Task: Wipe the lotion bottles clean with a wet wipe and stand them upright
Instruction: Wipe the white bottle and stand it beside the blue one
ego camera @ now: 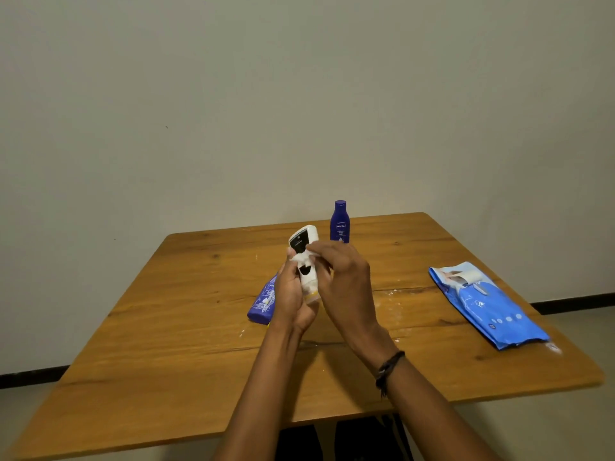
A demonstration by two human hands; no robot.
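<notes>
My left hand point(291, 294) grips a white lotion bottle point(304, 251) with a black label, held tilted above the table's middle. Against that bottle's side my right hand point(342, 281) presses a white wet wipe point(312, 296), most of it hidden between the fingers. A dark blue lotion bottle point(339, 222) stands upright near the far edge. Another blue bottle point(264, 302) lies on its side behind my left hand, partly hidden.
A blue wet-wipe pack point(489, 307) with its flap peeled open lies at the right of the wooden table point(166, 344). White smears and specks mark the tabletop near the centre. A plain wall stands behind the far edge.
</notes>
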